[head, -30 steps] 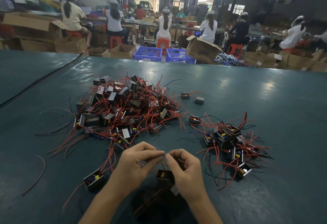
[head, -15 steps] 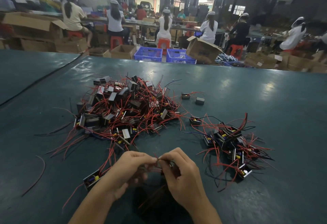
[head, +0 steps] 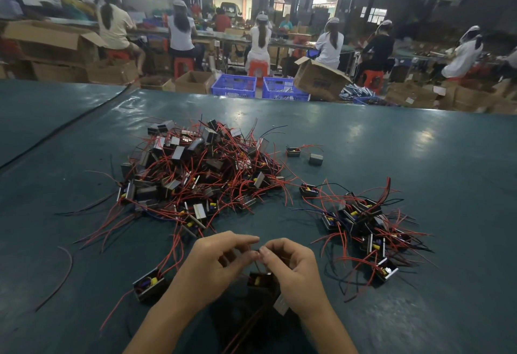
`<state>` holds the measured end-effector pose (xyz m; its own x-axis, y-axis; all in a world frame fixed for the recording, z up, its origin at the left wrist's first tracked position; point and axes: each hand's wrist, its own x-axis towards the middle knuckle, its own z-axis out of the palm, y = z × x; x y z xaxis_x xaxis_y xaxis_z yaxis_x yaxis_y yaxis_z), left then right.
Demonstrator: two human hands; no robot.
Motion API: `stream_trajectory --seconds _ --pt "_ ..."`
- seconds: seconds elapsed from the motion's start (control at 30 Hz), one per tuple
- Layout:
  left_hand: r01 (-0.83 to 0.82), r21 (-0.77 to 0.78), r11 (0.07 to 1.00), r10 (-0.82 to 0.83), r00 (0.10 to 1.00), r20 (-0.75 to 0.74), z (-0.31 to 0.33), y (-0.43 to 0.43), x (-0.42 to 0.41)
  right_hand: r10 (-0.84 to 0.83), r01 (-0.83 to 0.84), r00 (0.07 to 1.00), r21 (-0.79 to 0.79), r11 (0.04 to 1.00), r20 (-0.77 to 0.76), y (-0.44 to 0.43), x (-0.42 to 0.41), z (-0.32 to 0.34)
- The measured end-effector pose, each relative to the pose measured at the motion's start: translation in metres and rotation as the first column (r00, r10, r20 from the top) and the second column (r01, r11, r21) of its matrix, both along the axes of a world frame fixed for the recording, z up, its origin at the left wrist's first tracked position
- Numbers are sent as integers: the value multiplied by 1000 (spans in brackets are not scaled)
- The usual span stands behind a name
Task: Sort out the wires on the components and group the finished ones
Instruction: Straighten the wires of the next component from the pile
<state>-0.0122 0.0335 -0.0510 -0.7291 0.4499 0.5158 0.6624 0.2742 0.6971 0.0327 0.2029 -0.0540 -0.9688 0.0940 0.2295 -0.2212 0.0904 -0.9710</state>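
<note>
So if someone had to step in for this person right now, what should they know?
Hands: the left hand and right hand both pinch a red wire of one component, fingertips meeting above it.
Things: a big tangled pile lies ahead and to the left on the table. A smaller pile on the right is probably the finished group. A lone component sits by the left hand, and two strays lie beyond the big pile.
Done: seemingly the smaller pile.
Left: finish this one, then the big pile and the loose ones.

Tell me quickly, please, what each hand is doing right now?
Left hand: pinching a red wire.
Right hand: pinching the same wire above a component.
</note>
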Motion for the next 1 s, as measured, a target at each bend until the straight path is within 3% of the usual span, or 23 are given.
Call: stream_trajectory --seconds 0.13,0.23,0.37,0.47,0.57,0.73,1.0 --pt "7 3 1000 -6 983 -182 -2 0 -3 17 -15 999 -65 998 31 -1 0 1" --pt "-57 3 998 56 982 -182 -1 1 0 -23 23 1000 -24 999 2 -3 0 0" --pt "-143 27 989 139 986 96 0 7 5 -83 90 994 96 991 -76 -4 1 -3" --pt "-138 88 987 97 926 365 1 15 8 -106 115 991 126 985 -78 -3 0 -5" --pt "-172 174 970 59 855 515 1 18 7 -117 122 992 111 986 -50 -1 -2 -6" --pt "-257 61 965 213 894 395 -2 17 5 -95 98 995 -70 993 38 5 -4 -5" --pt "-275 77 958 231 905 356 -3 19 8 -148 152 988 -88 984 54 4 -6 -7"
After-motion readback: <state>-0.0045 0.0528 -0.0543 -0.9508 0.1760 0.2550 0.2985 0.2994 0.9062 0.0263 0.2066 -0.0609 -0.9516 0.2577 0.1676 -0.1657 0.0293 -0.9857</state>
